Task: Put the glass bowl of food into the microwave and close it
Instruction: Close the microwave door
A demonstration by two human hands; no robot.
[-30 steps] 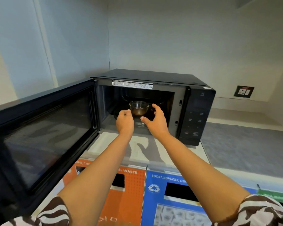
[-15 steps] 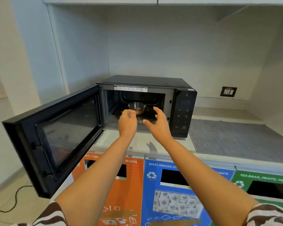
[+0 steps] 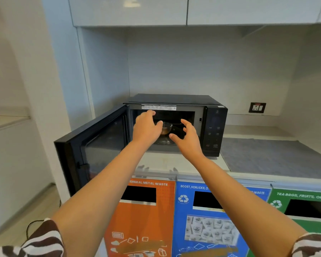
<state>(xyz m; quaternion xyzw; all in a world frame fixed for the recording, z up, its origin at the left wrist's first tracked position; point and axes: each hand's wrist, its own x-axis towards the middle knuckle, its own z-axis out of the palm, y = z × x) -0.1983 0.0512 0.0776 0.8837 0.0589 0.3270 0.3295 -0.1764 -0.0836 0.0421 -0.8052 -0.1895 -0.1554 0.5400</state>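
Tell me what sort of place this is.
Probably a shared office pantry: a microwave sits on a counter under wall cabinets, above sorted waste bins labelled for metal, recyclables and tea bags.

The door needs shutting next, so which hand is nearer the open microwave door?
Left. The left hand is at the cavity's left side, beside the door; the right hand is further right, toward the control panel.

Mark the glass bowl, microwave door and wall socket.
glass bowl (image 3: 166,129), head view, right side of its wall.
microwave door (image 3: 102,145), head view, inner window.
wall socket (image 3: 257,107), head view, centre of plate.
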